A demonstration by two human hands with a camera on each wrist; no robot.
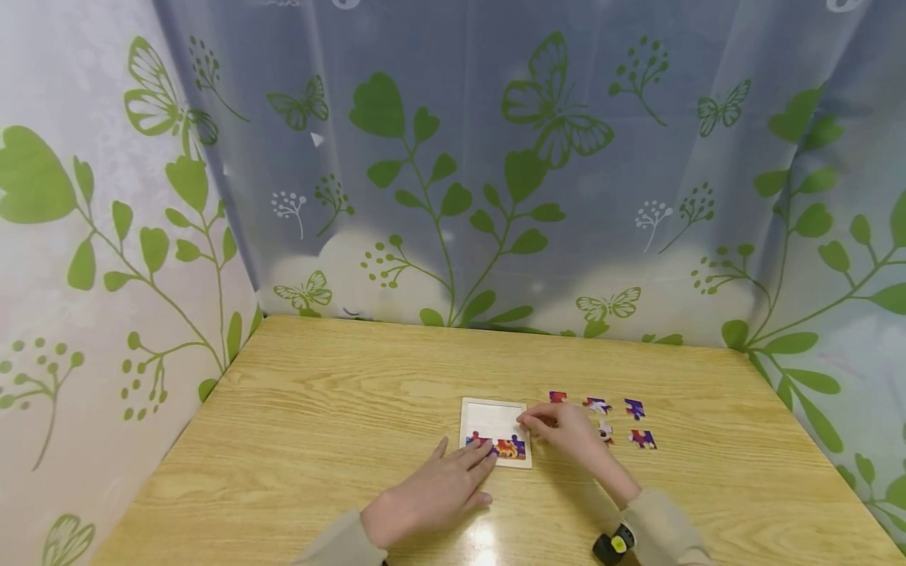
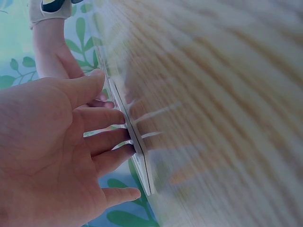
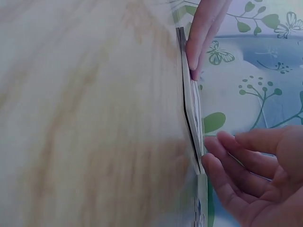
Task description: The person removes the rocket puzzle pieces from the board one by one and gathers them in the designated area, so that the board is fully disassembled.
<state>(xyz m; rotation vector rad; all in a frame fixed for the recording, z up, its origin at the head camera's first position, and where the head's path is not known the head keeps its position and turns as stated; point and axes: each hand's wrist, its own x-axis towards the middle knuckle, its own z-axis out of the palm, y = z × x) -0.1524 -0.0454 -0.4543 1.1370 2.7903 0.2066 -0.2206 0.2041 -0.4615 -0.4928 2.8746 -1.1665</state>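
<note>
In the lower centre of the picture your left hand (image 1: 439,487) lies palm down, thumb and little finger spread away from the middle fingers, whose straight tips rest on the lower part of the tray (image 1: 463,417); that seems meant to steady it, so press lightly and flat, enough to stop it sliding on the table (image 1: 318,417) without nudging the pieces laid. The tray sits just right of centre, below the middle of the picture, with a bottom row (image 1: 510,448) partly hidden by your fingers and a pale, bare upper part. At its right rim your right hand (image 1: 569,435) has bent fingers, tips near the thumb; I cannot tell whether they pinch a piece. If they do, line its edges up with the knobs rising from the bottom row, lower it level, then press it flush. Farther right lie loose pieces (image 1: 642,439), some partly behind that hand, so lift your wrist enough not to sweep them
</note>
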